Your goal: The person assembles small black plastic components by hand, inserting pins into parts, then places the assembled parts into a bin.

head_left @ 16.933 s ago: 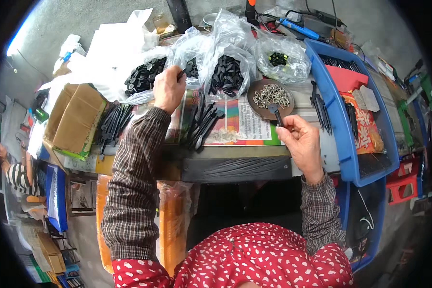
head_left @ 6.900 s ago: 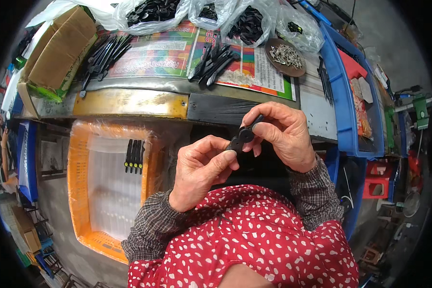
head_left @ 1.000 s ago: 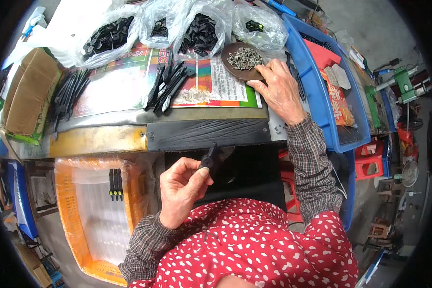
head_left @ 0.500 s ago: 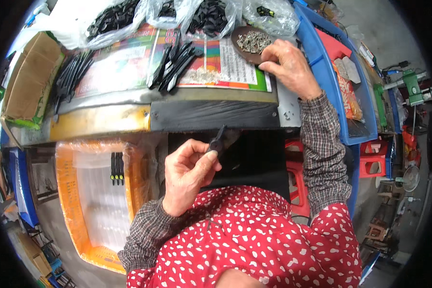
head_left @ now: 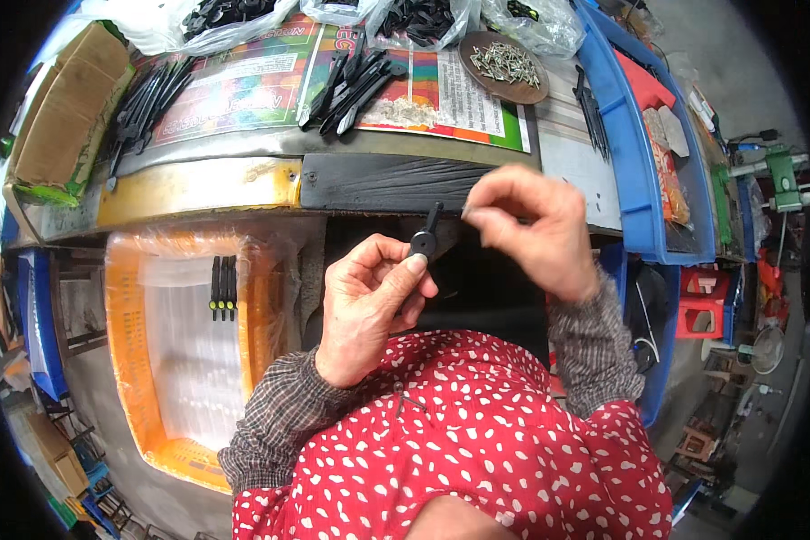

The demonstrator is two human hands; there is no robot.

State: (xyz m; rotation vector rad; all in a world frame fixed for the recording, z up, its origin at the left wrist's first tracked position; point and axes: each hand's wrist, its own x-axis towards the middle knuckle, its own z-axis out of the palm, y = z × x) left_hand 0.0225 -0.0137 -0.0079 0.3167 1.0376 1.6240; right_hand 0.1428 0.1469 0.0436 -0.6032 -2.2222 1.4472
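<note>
My left hand [head_left: 369, 306] is closed in a pinch on a small black plastic part [head_left: 423, 241]. The part has a round end with a hole and a narrow stem pointing up and away from me. Just right of the stem is my right hand [head_left: 540, 229], thumb and fingertips pressed together. Anything in that pinch is too small and blurred to make out. Beyond it, a round brown dish [head_left: 524, 94] bears a heap of small silvery metal pieces [head_left: 506, 65]. Long black plastic pieces [head_left: 355, 94] lie bunched on the printed sheet covering the bench.
More black strips [head_left: 148, 108] lie beside a cardboard box [head_left: 72, 112] at left. Plastic bags [head_left: 423, 22] of black parts line the back. A blue tray [head_left: 634, 180] stands at right. Below the bench, an orange crate [head_left: 126, 360] holds three black pieces [head_left: 223, 288] with yellow-green dots.
My right hand has come from the metal pieces in the dish toward me, close to the black plastic part. My left hand still holds that part. The whole view has shifted slightly.
</note>
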